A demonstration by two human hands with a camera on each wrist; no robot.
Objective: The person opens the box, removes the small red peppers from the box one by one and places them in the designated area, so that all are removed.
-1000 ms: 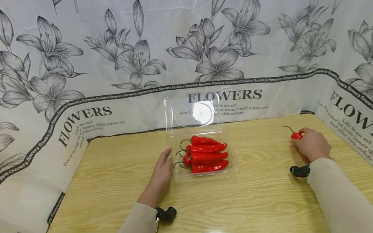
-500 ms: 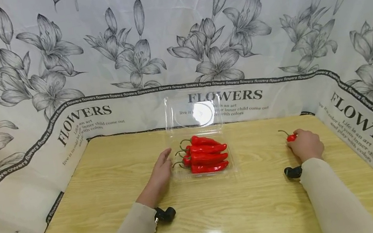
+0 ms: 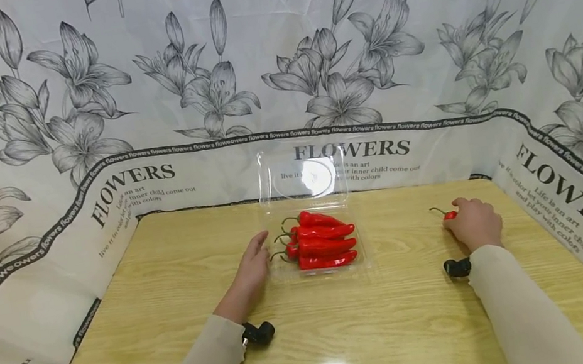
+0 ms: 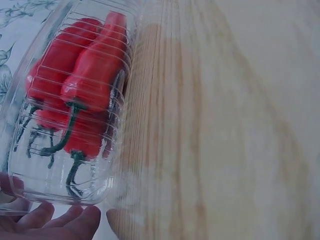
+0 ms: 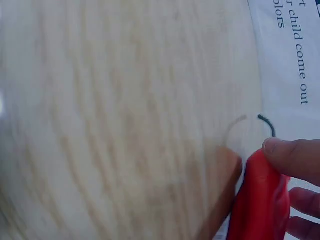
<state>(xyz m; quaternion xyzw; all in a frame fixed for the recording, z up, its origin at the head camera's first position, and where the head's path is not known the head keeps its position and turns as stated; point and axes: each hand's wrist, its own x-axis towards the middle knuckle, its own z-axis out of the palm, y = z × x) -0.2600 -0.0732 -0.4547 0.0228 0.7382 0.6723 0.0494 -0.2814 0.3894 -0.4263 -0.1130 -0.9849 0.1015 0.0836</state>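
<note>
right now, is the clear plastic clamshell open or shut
Open: the clamshell has its lid swung up at the far side, and the red chili peppers lie uncovered in its base.

One wide head view, two close wrist views
The head view looks forward and down from the near side over the table [image 3: 399, 318] to the far flowered cloth [image 3: 221, 117]. The left wrist view faces right, close to the box [image 4: 50, 194] of peppers [image 4: 95, 75], which it shares with the head view; the right wrist view faces left, close to the single pepper [image 5: 260, 200], also shared.
</note>
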